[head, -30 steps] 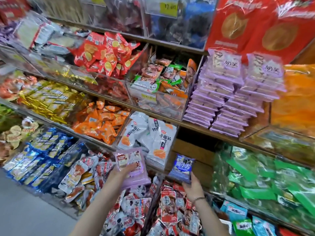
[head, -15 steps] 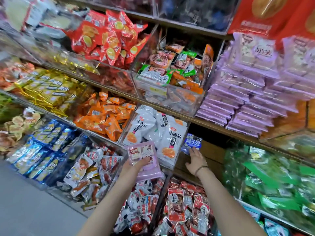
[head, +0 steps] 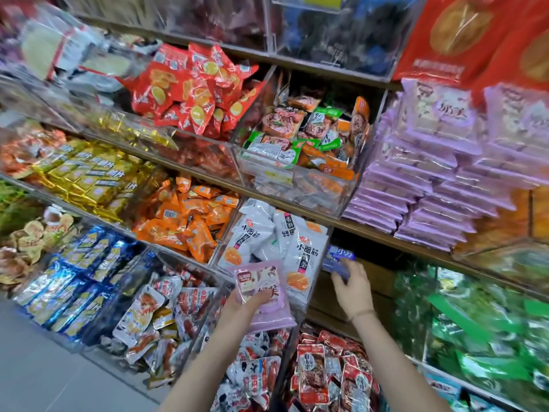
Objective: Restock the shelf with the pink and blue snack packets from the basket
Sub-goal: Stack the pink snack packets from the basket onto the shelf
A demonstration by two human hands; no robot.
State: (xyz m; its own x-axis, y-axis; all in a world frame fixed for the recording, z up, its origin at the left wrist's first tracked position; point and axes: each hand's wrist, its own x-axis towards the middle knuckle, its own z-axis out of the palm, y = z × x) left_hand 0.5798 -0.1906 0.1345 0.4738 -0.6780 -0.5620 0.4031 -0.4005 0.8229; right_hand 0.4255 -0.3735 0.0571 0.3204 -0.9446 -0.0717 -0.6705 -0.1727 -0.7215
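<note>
Partly obscured: blue packet point(head: 338, 261) is motion-blurred, and its lower edge is covered by the fingers of the right grip point(head: 353, 289). White characters show on its upper part, but they are unreadable. Cannot tell whether it is one packet or two lying together.

Right grip: fingers and thumb closed on the blue packet, arm reaching up from the lower right, thin band point(head: 361, 313) at the wrist. The packet sits at the fingertips, just above the grip, in the dark gap beneath the wooden shelf board point(head: 386, 234). Its long axis runs roughly side to side, dipping slightly to the right.

Left grip point(head: 242, 304): clamped on the pink packet point(head: 263, 288), thumb across the front face, remaining fingers hidden behind it. The lower left corner of the packet is covered by the hand. More lilac-pink wrapping shows below and right of the thumb, so a second packet may sit behind the first; not certain.

Pink packet appearance: lilac-pink film, red logo patch at the upper left corner, pale picture panel, dark characters near the thumb. The printed face is toward the camera. The long axis is roughly up and down, with the top leaning left.

Surroundings by grip:
- White packets point(head: 300, 254) stand directly behind and above the left grip, and the pink packet overlaps them.
- Stacks of purple packets point(head: 430, 185) lie up and right of the right grip, on the shelf above.
- Red-printed packets point(head: 326, 370) lie below both grips.
- The far right of the frame is heavily blurred green.
</note>
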